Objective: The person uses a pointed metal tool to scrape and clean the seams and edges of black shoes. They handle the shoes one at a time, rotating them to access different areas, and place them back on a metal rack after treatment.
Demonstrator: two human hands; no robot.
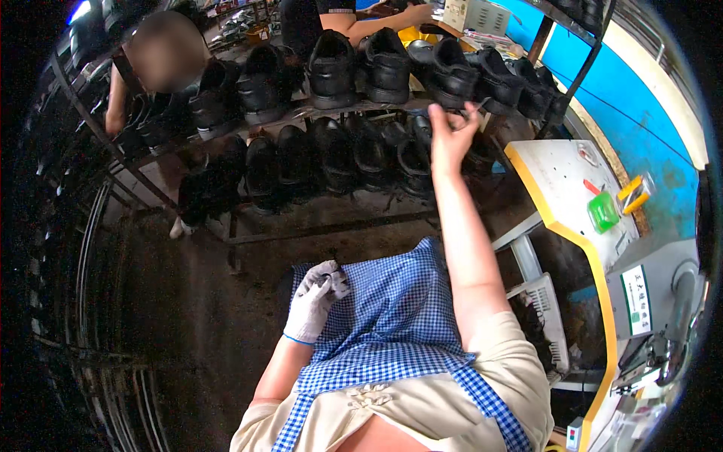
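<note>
My bare right hand (452, 137) is stretched out to the shoe rack, thumb and a finger apart. It is just below a black shoe (453, 71) on the upper shelf; whether it touches the shoe I cannot tell. My left hand (316, 295), in a whitish knitted glove with a blue cuff edge, rests by my blue checked apron (384, 301). Its fingers are curled in, and anything inside them is hidden. More black shoes (331, 69) stand in a row on that shelf, with another row of black shoes (331, 151) underneath.
A metal rack frame (331, 230) spans the space ahead. To my right is a yellow-edged white worktable (553, 181), carrying a green container (602, 211). Below it sits a white plastic basket (556, 324). Behind the rack are two other people, one with an arm (384, 26) extended.
</note>
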